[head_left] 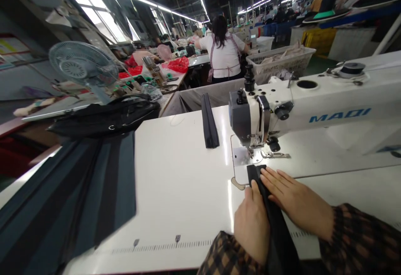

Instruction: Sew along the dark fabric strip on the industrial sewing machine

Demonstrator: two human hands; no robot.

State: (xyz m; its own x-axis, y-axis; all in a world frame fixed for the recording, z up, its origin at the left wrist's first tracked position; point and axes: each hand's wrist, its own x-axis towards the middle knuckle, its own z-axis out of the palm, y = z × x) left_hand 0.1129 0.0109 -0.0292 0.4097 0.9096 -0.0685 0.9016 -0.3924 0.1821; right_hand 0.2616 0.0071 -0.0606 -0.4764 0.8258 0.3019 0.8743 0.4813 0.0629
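Note:
A narrow black fabric strip (254,172) lies on the white sewing table (181,183), its far end just in front of the presser foot (250,151) of a white sewing machine (313,103). My left hand (252,225) rests on the strip's left edge, thumb along it. My right hand (294,199) lies flat on the right side, fingers spread and pressing the strip down. The strip runs back between my hands toward my body.
A second black strip (209,120) lies further back on the table. Dark grey fabric pieces (78,199) hang over the left edge, with black cloth (106,116) and a fan (83,66) beyond. A person (223,51) stands at another station, beside a white basket (282,62).

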